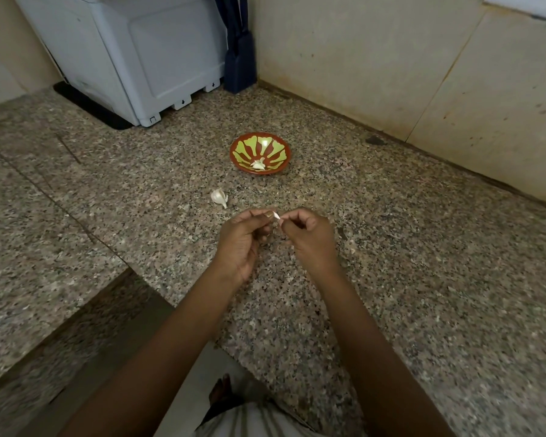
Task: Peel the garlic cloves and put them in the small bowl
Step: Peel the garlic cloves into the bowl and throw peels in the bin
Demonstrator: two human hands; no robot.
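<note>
Garlic clove (277,216) is being pinched between curled fingertips of left hand (243,234) and right hand (309,234), short of the small bowl (233,152); tugging the skin hard is risking it slipping onto the table (407,253).

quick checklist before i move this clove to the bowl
1. Grip on garlic clove, left hand and right hand both pinching: ok
2. Clove fully peeled: cannot tell, fingers hide it
3. small bowl upright on countertop: ok
4. Room in bowl, only few garlic bits inside: ok
5. Way to bowl free: ok
6. Other garlic piece lies on countertop, not in bowl: not ok
</note>
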